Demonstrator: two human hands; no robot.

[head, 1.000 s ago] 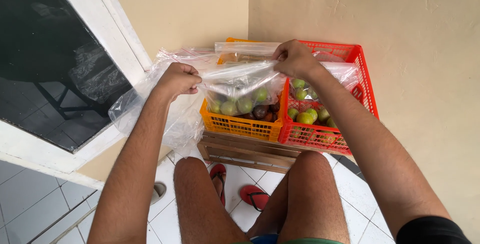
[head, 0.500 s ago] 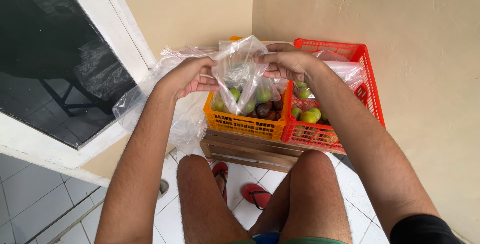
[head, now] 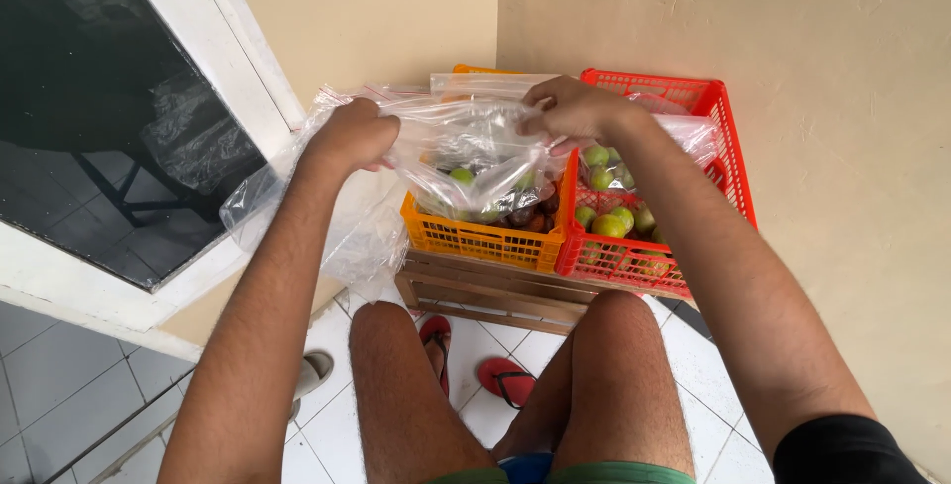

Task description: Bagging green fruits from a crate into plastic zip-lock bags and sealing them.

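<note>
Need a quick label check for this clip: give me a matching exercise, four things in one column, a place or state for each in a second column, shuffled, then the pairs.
Things:
1. clear plastic bag
2. orange crate
3. red crate
4. red sandals

Places or states:
A. on the tiled floor, between the person's legs
B. nearest the right-hand wall, holding green fruit
C. gripped at its top edge by the left hand and right hand
D. left one of the two crates on the wooden stand, under the bag

Pairs: 1-C, 2-D, 3-B, 4-A
</note>
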